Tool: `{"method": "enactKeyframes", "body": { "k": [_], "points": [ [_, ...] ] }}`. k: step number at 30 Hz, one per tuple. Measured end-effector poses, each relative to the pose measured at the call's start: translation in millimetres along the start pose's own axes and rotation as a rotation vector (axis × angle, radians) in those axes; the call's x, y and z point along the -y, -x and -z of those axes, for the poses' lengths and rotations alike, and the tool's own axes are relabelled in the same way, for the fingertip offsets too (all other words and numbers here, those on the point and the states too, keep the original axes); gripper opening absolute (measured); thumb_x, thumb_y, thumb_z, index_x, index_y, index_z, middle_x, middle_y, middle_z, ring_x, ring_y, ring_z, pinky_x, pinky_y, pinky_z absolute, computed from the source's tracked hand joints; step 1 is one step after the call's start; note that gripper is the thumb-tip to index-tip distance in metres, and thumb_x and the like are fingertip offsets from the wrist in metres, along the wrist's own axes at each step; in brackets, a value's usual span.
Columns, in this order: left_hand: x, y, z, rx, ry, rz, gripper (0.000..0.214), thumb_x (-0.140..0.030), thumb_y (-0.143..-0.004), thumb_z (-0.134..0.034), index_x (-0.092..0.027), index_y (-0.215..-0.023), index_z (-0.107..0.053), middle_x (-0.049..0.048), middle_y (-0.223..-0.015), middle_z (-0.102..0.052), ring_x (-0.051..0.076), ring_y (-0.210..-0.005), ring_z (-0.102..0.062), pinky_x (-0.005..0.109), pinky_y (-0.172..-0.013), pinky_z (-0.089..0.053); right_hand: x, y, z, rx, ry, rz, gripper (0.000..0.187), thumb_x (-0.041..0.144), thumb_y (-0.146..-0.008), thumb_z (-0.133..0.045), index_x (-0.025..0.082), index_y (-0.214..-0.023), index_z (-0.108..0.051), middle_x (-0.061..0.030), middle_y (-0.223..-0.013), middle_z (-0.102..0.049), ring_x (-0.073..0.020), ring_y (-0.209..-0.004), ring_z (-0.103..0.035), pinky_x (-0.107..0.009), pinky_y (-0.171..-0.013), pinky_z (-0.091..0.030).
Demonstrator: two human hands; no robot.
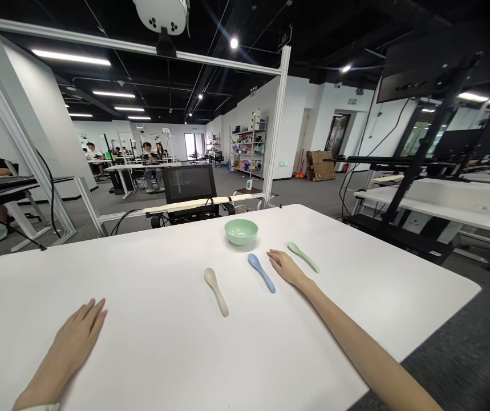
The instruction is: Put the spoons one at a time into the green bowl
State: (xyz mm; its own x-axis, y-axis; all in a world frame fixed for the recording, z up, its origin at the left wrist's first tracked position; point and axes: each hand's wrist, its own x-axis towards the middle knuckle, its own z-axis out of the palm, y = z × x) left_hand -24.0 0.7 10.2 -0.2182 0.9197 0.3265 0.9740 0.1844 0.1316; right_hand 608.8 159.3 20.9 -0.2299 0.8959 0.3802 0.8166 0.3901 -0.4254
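Being light, stiff and probably slippery, the blue spoon (262, 273) would best be taken by its narrow handle, while the right grip (286, 268) and left grip (76, 337) lie open and empty on the bench (150, 297).

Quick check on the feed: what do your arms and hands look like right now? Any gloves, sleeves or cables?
The left hand and right hand are bare, with no gloves, and no cables or markings show. A pale sleeve cuff shows at the bottom edge of the view on the left arm; the right forearm is bare as far as the view reaches.
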Motion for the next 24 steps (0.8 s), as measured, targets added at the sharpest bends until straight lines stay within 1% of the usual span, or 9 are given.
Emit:
{"method": "enactKeyframes", "body": {
  "k": [2, 6, 10, 17, 20, 24],
  "points": [
    [-1, 0, 2.3, 0.007, 0.006, 0.002, 0.076, -0.052, -0.090, -0.027, -0.011, -0.139, -0.067, 0.0185, -0.148, -0.067, 0.037, -0.143, -0.058, 0.055, -0.121, -0.045, 0, 0, 0, 0.003, 0.001, 0.001, 0.046, 0.029, -0.104, -0.044, 0.011, -0.132, -0.075, -0.0205, -0.144, -0.067, -0.0340, -0.140, -0.059, -0.049, -0.121, -0.043],
    [-4, 0, 6.5, 0.037, 0.010, 0.009, 0.081, -0.053, -0.090, -0.023, -0.006, -0.141, -0.064, 0.0216, -0.152, -0.063, 0.040, -0.145, -0.056, 0.058, -0.121, -0.045, 0, 0, -1, 0.015, 0.015, -0.002, 0.046, 0.029, -0.104, -0.044, 0.012, -0.134, -0.074, -0.0193, -0.146, -0.067, -0.0328, -0.142, -0.058, -0.047, -0.121, -0.042],
    [-1, -2, 4.4, 0.065, 0.000, -0.016, 0.083, -0.052, -0.090, -0.023, -0.002, -0.144, -0.061, 0.0229, -0.154, -0.061, 0.040, -0.147, -0.054, 0.057, -0.124, -0.042, 1, 0, 0, 0.017, 0.011, -0.017, 0.046, 0.029, -0.105, -0.044, 0.010, -0.134, -0.074, -0.0202, -0.146, -0.066, -0.0329, -0.142, -0.058, -0.046, -0.122, -0.042],
    [7, -2, -6.1, 0.031, -0.013, -0.017, 0.081, -0.052, -0.093, -0.023, -0.004, -0.144, -0.062, 0.0214, -0.153, -0.062, 0.038, -0.145, -0.056, 0.056, -0.123, -0.043, 6, 1, 3, 0.028, 0.012, -0.023, 0.046, 0.029, -0.104, -0.044, 0.011, -0.135, -0.074, -0.0197, -0.146, -0.066, -0.0330, -0.143, -0.057, -0.047, -0.122, -0.042],
    [8, -2, -7.0, 0.026, -0.010, -0.012, 0.080, -0.052, -0.093, -0.023, -0.005, -0.145, -0.062, 0.0210, -0.154, -0.062, 0.038, -0.146, -0.055, 0.056, -0.123, -0.044, 8, 1, 5, 0.031, 0.014, -0.026, 0.047, 0.028, -0.104, -0.043, 0.010, -0.135, -0.074, -0.0204, -0.147, -0.065, -0.0333, -0.143, -0.057, -0.048, -0.122, -0.042],
    [7, -2, -6.3, 0.043, -0.010, -0.012, 0.082, -0.052, -0.093, -0.023, -0.002, -0.145, -0.061, 0.0227, -0.154, -0.061, 0.039, -0.146, -0.055, 0.058, -0.123, -0.043, 10, 2, 6, 0.031, 0.019, -0.023, 0.047, 0.027, -0.104, -0.042, 0.011, -0.135, -0.074, -0.0199, -0.147, -0.066, -0.0324, -0.143, -0.057, -0.047, -0.123, -0.042]
  ]
}}
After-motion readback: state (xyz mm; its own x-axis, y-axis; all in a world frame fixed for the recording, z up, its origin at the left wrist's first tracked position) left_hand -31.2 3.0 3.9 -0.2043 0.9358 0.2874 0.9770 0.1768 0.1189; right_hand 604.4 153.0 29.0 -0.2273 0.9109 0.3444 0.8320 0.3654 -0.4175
